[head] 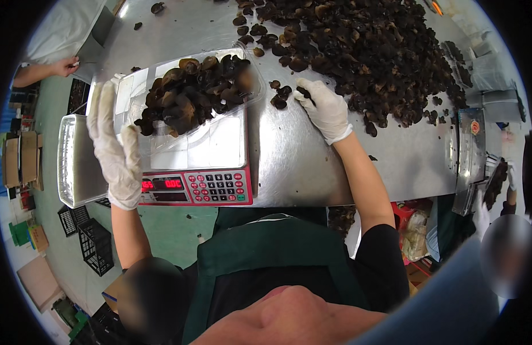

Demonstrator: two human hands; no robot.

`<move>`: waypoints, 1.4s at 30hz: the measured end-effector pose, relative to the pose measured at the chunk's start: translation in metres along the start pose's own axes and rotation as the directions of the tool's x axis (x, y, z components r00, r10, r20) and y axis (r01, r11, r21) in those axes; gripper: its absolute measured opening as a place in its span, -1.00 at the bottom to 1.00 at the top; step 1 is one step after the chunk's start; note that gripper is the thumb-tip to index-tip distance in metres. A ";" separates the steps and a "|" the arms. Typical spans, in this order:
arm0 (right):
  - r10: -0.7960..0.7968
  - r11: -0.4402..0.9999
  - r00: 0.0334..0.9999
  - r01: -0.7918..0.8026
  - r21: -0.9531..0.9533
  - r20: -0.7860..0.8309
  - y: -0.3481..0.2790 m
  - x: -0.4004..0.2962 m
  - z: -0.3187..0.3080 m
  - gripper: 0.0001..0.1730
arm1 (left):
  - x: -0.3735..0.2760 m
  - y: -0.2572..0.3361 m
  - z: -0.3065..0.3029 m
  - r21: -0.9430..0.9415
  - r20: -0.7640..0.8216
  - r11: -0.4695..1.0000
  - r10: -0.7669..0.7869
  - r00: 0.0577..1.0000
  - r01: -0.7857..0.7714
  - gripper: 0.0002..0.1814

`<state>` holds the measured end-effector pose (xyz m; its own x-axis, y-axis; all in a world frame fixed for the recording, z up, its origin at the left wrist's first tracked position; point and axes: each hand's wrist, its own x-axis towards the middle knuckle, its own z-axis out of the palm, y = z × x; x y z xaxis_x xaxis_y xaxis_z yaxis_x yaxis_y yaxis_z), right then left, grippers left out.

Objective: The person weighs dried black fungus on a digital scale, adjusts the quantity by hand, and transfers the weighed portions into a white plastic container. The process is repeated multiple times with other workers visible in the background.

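A clear plastic tray (134,108) heaped with dark wood ear mushrooms (192,95) rests tilted on the steel platform of a red digital scale (197,151). My left hand (113,146), in a white glove, is at the tray's left edge with fingers extended and thumb apart; whether it touches the tray is unclear. To the right of the scale, my gloved right hand (324,110) pinches a dark mushroom piece (307,93) between thumb and fingers, just above the steel table. A few loose mushrooms (281,95) lie between that hand and the tray.
A large mushroom pile (369,56) spreads over the steel table (292,164). Stacked clear trays (72,159) stand left of the scale. Black crates (96,246) sit on the floor. One person's hand (67,67) is at upper left; another person's gloved hand (480,213) is at right.
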<state>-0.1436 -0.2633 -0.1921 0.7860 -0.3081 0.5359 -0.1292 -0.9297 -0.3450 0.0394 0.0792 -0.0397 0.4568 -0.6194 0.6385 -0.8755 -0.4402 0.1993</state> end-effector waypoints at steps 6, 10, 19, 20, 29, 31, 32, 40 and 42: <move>-0.072 0.995 0.997 0.072 0.076 0.001 -0.046 0.005 -0.008 -0.64 | -0.024 -0.009 -0.018 0.023 -0.041 0.986 -0.167 0.985 0.168 -0.32; -0.012 0.978 0.963 0.067 -0.198 0.268 -0.045 -0.002 0.024 -0.70 | -0.025 -0.012 -0.026 0.057 -0.055 0.990 -0.125 0.991 0.128 -0.35; 0.163 0.937 0.916 -0.260 0.233 0.365 -0.043 0.028 -0.022 -0.76 | -0.052 -0.032 -0.049 -0.091 -0.070 0.967 -0.244 0.967 0.237 -0.45; 0.157 0.914 0.936 -0.259 0.314 0.315 -0.042 0.036 -0.024 -0.76 | -0.054 -0.034 -0.048 -0.096 -0.054 0.962 -0.263 0.963 0.257 -0.44; -0.536 0.791 0.843 0.481 0.377 0.048 -0.191 0.146 -0.036 -0.77 | -0.048 -0.026 -0.022 -0.447 0.223 0.808 -0.314 0.923 0.383 -0.19; -0.649 0.685 0.761 0.594 0.422 -0.019 -0.211 0.152 -0.002 -0.73 | -0.050 -0.030 -0.003 -0.655 0.240 0.667 -0.261 0.935 0.354 -0.09; -0.673 0.721 0.719 0.585 0.371 0.173 -0.221 0.154 0.005 -0.70 | -0.049 -0.028 -0.001 -0.638 0.245 0.685 -0.254 0.936 0.352 -0.07; -0.610 0.770 0.708 0.426 0.474 0.356 -0.225 0.171 -0.015 -0.40 | -0.051 -0.026 0.005 -0.661 0.346 0.610 -0.270 0.899 0.437 0.10; -0.464 0.848 0.795 0.272 0.454 0.390 -0.211 0.175 -0.029 -0.45 | -0.046 -0.026 0.004 -0.542 0.286 0.775 -0.194 0.939 0.325 0.10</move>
<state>0.0036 -0.1269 -0.0038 0.9210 0.2651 0.2856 0.3788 -0.7810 -0.4965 0.0422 0.1165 -0.0773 0.6432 -0.6819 0.3483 -0.6156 -0.1900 0.7648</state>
